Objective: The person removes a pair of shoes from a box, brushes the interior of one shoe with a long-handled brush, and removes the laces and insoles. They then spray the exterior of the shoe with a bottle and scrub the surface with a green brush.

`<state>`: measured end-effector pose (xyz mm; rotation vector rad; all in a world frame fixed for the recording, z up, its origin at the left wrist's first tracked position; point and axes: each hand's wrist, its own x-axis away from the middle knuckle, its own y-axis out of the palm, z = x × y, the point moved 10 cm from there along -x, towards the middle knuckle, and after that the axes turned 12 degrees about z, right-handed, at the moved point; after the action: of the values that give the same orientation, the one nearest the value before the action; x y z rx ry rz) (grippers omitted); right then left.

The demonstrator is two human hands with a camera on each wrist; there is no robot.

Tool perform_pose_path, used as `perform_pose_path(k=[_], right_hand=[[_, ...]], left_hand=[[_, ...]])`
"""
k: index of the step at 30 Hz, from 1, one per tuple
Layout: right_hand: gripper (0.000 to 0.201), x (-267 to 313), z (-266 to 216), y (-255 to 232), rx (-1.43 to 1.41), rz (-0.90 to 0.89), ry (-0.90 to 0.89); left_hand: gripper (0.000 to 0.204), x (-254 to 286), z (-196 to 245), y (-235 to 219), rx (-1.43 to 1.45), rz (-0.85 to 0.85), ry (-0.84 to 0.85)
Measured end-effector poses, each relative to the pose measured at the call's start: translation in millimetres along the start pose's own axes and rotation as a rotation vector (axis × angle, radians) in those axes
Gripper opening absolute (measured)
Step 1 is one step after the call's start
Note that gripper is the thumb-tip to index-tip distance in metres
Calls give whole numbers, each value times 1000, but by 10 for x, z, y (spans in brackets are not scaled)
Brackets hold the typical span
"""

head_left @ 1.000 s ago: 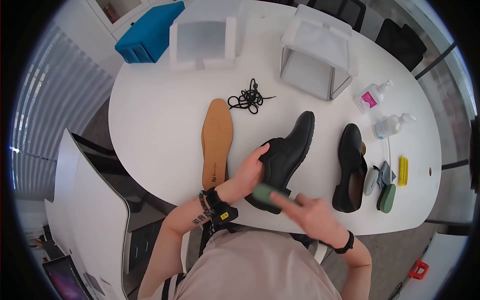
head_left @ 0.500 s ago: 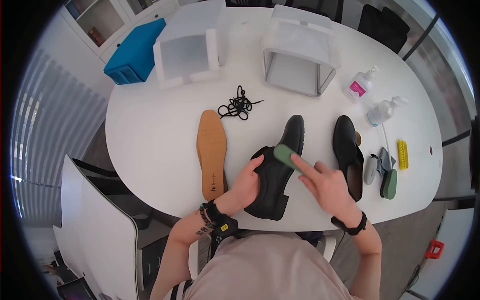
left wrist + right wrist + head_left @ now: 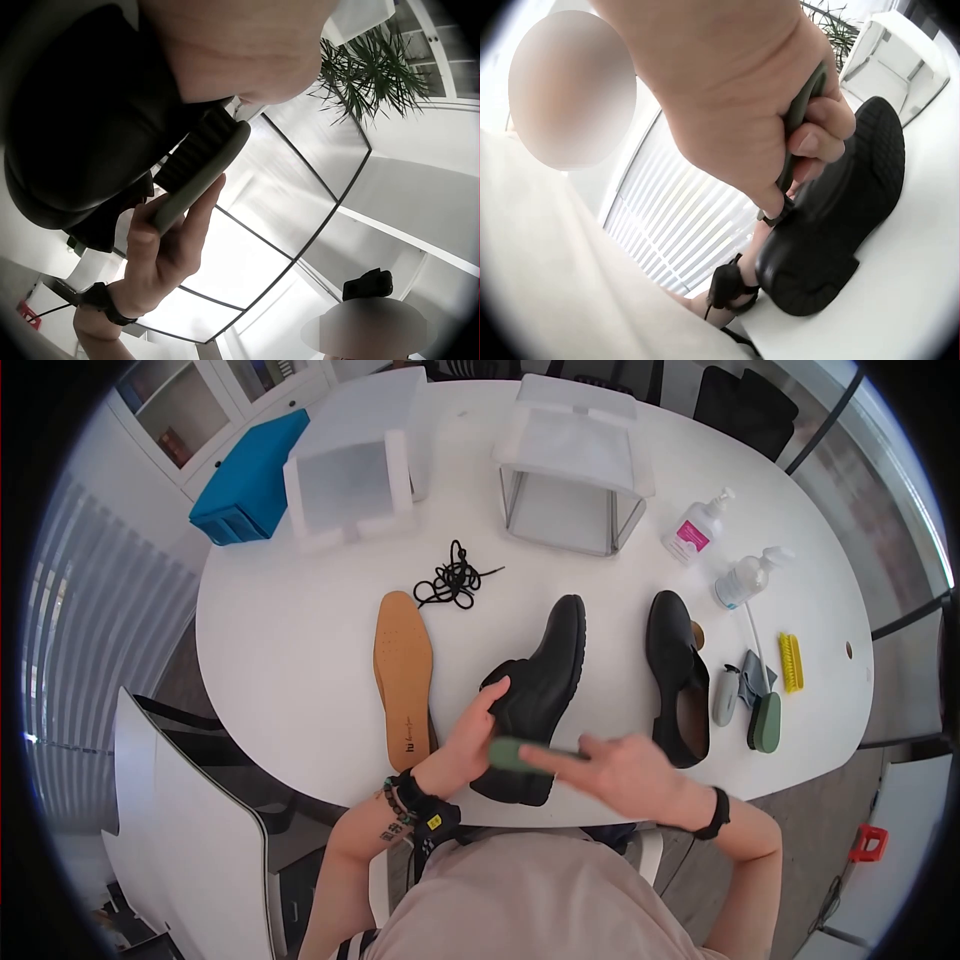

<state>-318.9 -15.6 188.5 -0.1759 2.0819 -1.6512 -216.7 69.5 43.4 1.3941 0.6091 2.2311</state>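
My left hand grips a black leather shoe at its collar, thumb over the upper. The shoe lies tipped on its side, toe pointing away, and its treaded sole shows in the right wrist view. In my right hand is a green-backed shoe brush, the index finger stretched along its back. Dark bristles face the shoe in the left wrist view, close to its rear part near the heel. To the right stands the other black shoe, and a tan insole lies left.
Black laces lie tangled beyond the insole. At right are a second green brush, a yellow brush, a grey cloth and two pump bottles. Two white boxes and a blue case stand at the back.
The brush went from the heel end forward to the middle of the shoe, then back toward the heel. My left hand keeps its hold. The head view has shifted a little.
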Motion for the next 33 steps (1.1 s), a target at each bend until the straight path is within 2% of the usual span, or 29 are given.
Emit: perform_pose_path(k=[1,3,4,7,10,12,15,17,18,20,22,24,27,28,30,31,33], right_hand=[[67,-45,185,-86,20,38,107],[68,-112,731,-242,71,111,318],[68,-116,725,-272,78,116,314],[66,-94,280,-148,-120,-62,103],[66,-102,235,-94,-42,-88,61],[65,-204,744,-294,-4,68,301],[66,-251,782,-403,35,76,315],[65,-220,368,-188,-123,-161,101],[65,-233,410,-195,-123,-162,102],[64,-320,774,-378,-24,-4,260],[65,-335,1131,-465,187,16,384],[62,-345,904,-413,-18,-40,212],[63,-354,886,-315,-183,-41,103],[64,-411,1076,-348,-119,-62,226],[65,-491,1382,-478,84,48,338],[65,-488,1383,-455,88,50,334],[61,-533,1116,-336,-172,16,150]], left_hand=[[54,-24,41,-16,-26,-28,61],[53,-16,-3,-18,3,-43,54],[53,-19,28,36,29,-69,60],[52,-15,64,16,-5,-21,110],[52,11,66,38,9,-26,100],[53,-30,31,3,12,-59,74],[53,-21,44,70,55,-106,52],[52,-8,33,56,52,-90,68],[52,-33,31,45,52,-90,66],[52,-68,-2,29,76,-130,40],[53,-20,-14,38,74,-92,34],[53,-42,29,29,77,-60,44],[53,-76,-3,5,75,-96,52],[53,-65,-10,29,79,-114,35],[54,-49,-29,54,81,-135,16],[54,-59,-27,42,78,-113,24],[55,-88,-11,0,83,-87,35]])
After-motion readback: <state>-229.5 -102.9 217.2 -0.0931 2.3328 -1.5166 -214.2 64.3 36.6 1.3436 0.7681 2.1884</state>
